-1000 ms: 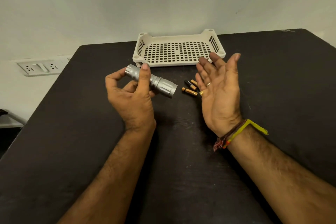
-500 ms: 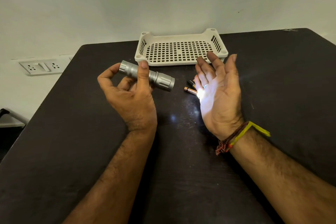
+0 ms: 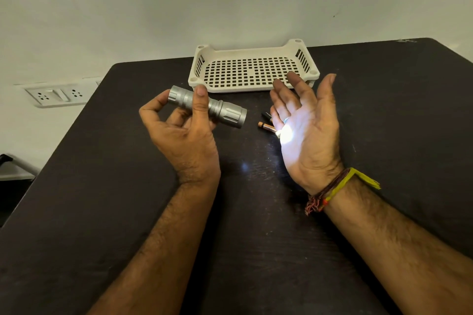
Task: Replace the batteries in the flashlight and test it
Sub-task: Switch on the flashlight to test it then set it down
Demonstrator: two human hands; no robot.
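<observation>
Now, left to right: left hand (image 3: 183,133) pinches the silver flashlight (image 3: 207,109) mid-barrel at frame centre-left, above the desk (image 3: 76,186); it looks rigid, light, and knurled for grip. Its beam lands on the spread, empty right hand (image 3: 305,130). Loose batteries (image 3: 266,123) lie between them.

**What we wore**

Our forearms were bare, without sleeves. On our right hand (image 3: 305,133) we wore a ring (image 3: 286,120), and at that wrist knotted threads (image 3: 330,193): red-brown strands beside a yellow one with loose ends.
</observation>
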